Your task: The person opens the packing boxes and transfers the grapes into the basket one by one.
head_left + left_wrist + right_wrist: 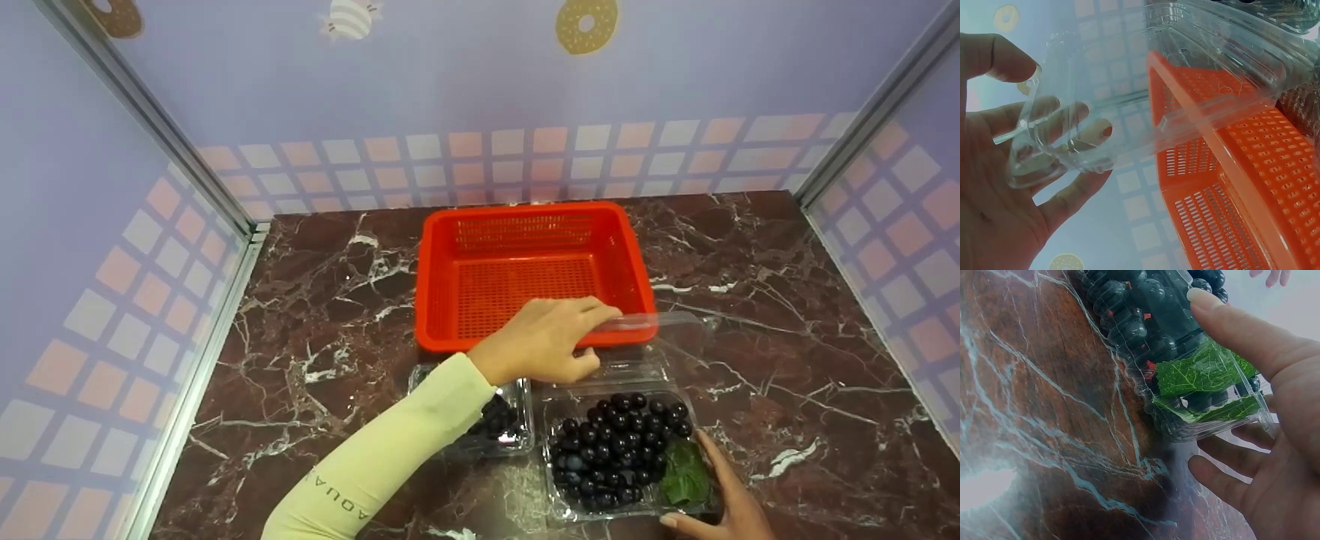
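Note:
A clear plastic clamshell box (551, 480) holds dark round grapes (619, 442) and a green leaf (686, 472) at its right end. Its transparent lid (1129, 135) is raised at the back, overlapping the front of the red basket in the head view. My left hand (547, 337) holds the lid's edge, thumb on one side and fingers on the other. At the box's right end, my right hand (731, 502) grips the corner. In the right wrist view its thumb (1235, 326) lies along the upper edge, with the fingers at the opposite side, near the leaf (1202, 371).
Behind the boxes stands a red plastic basket (424, 285) with slotted walls. A second clear box (529, 420) with dark fruit sits to the left, partly hidden under my left forearm. Walls with tile patterns enclose the brown marbled tabletop (780, 360) at the back and sides.

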The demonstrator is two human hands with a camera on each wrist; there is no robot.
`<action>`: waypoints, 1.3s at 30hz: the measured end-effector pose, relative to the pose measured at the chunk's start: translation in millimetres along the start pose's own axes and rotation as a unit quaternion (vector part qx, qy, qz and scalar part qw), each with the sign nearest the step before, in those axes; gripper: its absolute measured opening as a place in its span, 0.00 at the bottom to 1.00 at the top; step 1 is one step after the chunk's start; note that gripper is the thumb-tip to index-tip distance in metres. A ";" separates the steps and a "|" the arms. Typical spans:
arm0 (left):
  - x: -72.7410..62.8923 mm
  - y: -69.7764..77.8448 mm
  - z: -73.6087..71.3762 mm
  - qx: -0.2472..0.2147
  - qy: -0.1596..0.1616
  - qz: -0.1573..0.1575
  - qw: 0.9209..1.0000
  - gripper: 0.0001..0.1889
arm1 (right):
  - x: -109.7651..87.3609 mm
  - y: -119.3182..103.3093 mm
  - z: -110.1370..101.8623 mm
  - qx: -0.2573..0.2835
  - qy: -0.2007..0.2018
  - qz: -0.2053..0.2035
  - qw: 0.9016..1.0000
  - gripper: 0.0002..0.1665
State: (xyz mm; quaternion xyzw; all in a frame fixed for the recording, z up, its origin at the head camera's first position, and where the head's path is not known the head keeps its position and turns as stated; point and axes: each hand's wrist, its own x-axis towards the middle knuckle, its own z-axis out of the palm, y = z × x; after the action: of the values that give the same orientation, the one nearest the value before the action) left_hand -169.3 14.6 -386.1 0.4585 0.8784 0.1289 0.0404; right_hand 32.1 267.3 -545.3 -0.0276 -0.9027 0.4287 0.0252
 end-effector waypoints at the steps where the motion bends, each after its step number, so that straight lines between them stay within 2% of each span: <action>1: 0.0 0.1 0.2 0.004 0.000 -0.002 1.000 0.31 | -0.2 -0.8 -0.1 -0.004 0.001 0.002 1.000 0.72; 3: 0.1 0.3 0.4 0.009 0.000 -0.004 1.000 0.31 | -0.5 -2.7 -0.8 -0.008 -0.005 0.012 1.000 0.72; 9: 0.0 1.3 0.5 0.020 -0.004 -0.012 1.000 0.33 | -1.1 -9.6 -5.7 0.016 -0.060 0.068 0.996 0.72; 12: 0.1 1.9 0.4 0.026 0.000 -0.011 1.000 0.33 | -1.3 -11.4 -5.7 0.005 -0.063 0.076 0.995 0.73; 16: 0.2 2.4 0.1 0.028 0.005 -0.009 1.000 0.33 | -2.4 -11.9 -4.0 -0.006 -0.056 0.070 0.996 0.74; 21: 0.6 3.1 0.1 0.024 -0.004 -0.013 1.000 0.35 | -4.2 -11.6 -2.6 0.001 -0.041 0.053 0.998 0.74; 27: 1.1 3.1 1.3 0.033 -0.009 -0.012 0.999 0.38 | -3.9 -12.5 -2.1 0.009 -0.043 0.058 0.997 0.74; 34: 2.2 4.6 1.8 0.050 -0.011 -0.010 0.999 0.40 | -5.9 -10.0 0.9 0.011 -0.014 0.018 1.000 0.74; 39: 2.9 5.9 2.9 0.069 -0.004 -0.006 0.998 0.41 | -5.0 -11.9 -0.3 0.011 -0.027 0.037 0.999 0.74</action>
State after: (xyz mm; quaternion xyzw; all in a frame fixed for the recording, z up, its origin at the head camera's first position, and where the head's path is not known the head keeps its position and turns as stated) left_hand -165.7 20.7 -387.2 0.4556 0.8876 0.0663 0.0128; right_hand 36.8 259.7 -536.0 -0.0494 -0.8967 0.4395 -0.0149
